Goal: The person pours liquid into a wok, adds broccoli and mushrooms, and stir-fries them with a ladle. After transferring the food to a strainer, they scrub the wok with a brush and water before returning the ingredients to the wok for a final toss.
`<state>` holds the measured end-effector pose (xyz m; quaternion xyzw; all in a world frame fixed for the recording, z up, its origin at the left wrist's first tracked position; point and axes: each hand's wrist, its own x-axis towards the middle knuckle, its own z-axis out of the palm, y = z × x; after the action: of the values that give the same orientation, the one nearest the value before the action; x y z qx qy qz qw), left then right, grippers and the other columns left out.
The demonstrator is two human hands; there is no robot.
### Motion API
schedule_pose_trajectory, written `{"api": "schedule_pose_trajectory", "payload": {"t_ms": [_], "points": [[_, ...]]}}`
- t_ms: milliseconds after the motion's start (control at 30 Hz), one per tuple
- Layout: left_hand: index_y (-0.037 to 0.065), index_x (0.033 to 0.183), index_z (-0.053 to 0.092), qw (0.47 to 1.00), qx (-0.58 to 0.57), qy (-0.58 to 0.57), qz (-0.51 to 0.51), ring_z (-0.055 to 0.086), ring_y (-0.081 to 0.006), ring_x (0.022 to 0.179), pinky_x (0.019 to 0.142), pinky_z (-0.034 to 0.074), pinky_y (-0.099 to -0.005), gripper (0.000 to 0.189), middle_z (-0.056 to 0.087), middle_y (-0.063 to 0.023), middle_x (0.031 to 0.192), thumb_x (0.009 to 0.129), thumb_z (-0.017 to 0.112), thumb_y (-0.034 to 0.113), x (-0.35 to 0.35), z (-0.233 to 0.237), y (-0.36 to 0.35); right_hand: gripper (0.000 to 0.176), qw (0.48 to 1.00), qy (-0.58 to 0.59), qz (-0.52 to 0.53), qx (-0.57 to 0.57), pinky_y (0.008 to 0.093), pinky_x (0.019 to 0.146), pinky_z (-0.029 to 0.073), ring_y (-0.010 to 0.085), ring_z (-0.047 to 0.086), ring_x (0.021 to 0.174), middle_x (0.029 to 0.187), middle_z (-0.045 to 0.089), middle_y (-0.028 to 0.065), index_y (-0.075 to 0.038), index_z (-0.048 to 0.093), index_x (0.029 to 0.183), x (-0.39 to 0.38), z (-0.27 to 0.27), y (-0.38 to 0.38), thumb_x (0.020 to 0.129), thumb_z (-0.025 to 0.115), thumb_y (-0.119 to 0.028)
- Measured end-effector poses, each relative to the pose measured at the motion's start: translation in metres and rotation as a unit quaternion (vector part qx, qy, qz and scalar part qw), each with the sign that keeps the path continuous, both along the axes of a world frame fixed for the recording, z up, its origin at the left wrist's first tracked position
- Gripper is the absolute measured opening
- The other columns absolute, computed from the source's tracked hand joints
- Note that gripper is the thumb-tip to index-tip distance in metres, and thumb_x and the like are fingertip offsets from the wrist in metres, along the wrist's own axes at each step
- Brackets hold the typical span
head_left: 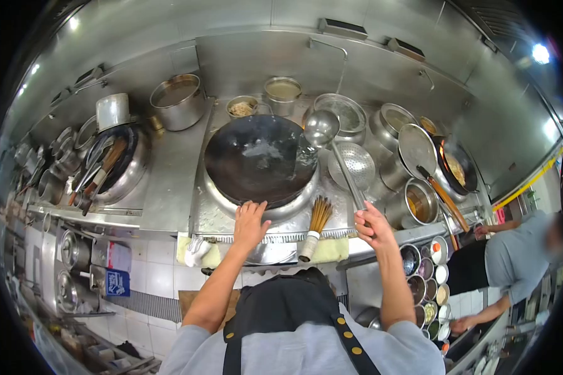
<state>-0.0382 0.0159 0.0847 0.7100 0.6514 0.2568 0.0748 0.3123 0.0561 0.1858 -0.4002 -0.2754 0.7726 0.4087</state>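
Note:
My right hand (374, 226) is wrapped round the end of a long-handled metal ladle (348, 172). The ladle's bowl is over the right rim of a large black wok (231, 156), and clear liquid shows just below it at the wok's edge. Some wet, shiny liquid lies in the wok's middle. At the near rim of the wok is my left hand (251, 224), its fingertips on the edge and its thumb apart. A bamboo wok brush (319, 219) with a white-wrapped handle lies between my hands. Right of the wok sits a round perforated strainer (351, 166).
Metal pots, including a tall pot (177, 103), line the back. A second wok (122, 165) full of utensils stands left. At right are a pan with food (455, 169), a long-handled mesh strainer (417, 152), several seasoning bowls (430, 284) and a co-worker (513, 256). A folded cloth (330, 250) lies on the front edge.

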Motion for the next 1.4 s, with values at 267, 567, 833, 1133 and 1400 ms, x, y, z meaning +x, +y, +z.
{"api": "schedule_pose_trajectory", "payload": {"t_ms": [267,567,833,1133,1400], "points": [[0.004,0.135,0.048,0.999,0.031,0.003,-0.042,0.044,-0.0338,0.123,0.1,0.041,-0.045,0.067,0.05,-0.0131,0.128,0.075,0.074,0.017,-0.008,0.0,-0.009,0.072,0.683,-0.651,-0.093,0.317,0.0509,0.066,0.048,0.0378,0.063,0.071,0.086,0.062,0.0216,-0.009,0.021,0.148,0.045,-0.23,-0.004,0.085,0.055,-0.008],[0.003,0.139,0.043,0.997,-0.021,0.042,-0.069,0.043,-0.0379,0.123,0.1,0.042,-0.0451,0.071,0.048,-0.0162,0.132,0.076,0.072,0.019,0.01,0.009,-0.003,0.082,0.694,-0.686,0.166,0.144,0.0466,0.098,0.044,0.0386,0.053,0.118,0.133,0.046,0.0314,-0.007,0.025,0.149,-0.024,-0.22,0.0,0.085,0.062,-0.043],[0.006,0.139,0.044,0.997,-0.044,0.032,-0.048,0.039,-0.0393,0.129,0.107,0.035,-0.044,0.07,0.045,-0.0182,0.138,0.076,0.073,0.018,0.007,0.014,-0.01,0.091,0.914,-0.377,-0.019,0.151,0.0377,0.093,0.048,0.0323,0.058,0.111,0.13,0.051,0.0239,-0.009,0.008,0.153,-0.058,-0.29,-0.01,0.083,0.064,-0.027],[0.004,0.128,0.055,0.995,-0.011,-0.064,0.07,0.036,-0.0409,0.132,0.108,0.033,-0.0443,0.053,0.035,-0.0232,0.144,0.078,0.07,0.007,-0.021,0.021,-0.073,0.061,0.97,-0.178,-0.114,0.119,0.0296,0.072,0.055,0.021,0.062,0.081,0.103,0.056,0.0125,-0.008,0.029,0.138,-0.015,-0.11,-0.042,0.087,0.063,-0.009],[0.005,0.125,0.057,0.992,-0.036,-0.071,0.099,0.042,-0.0399,0.127,0.106,0.036,-0.0434,0.049,0.043,-0.022,0.138,0.078,0.071,0.006,-0.032,0.001,-0.107,0.073,0.946,-0.311,-0.052,0.073,0.0343,0.092,0.043,0.023,0.055,0.105,0.114,0.057,0.0144,-0.002,0.034,0.138,-0.057,-0.226,0.035,0.081,0.073,-0.026]]}}
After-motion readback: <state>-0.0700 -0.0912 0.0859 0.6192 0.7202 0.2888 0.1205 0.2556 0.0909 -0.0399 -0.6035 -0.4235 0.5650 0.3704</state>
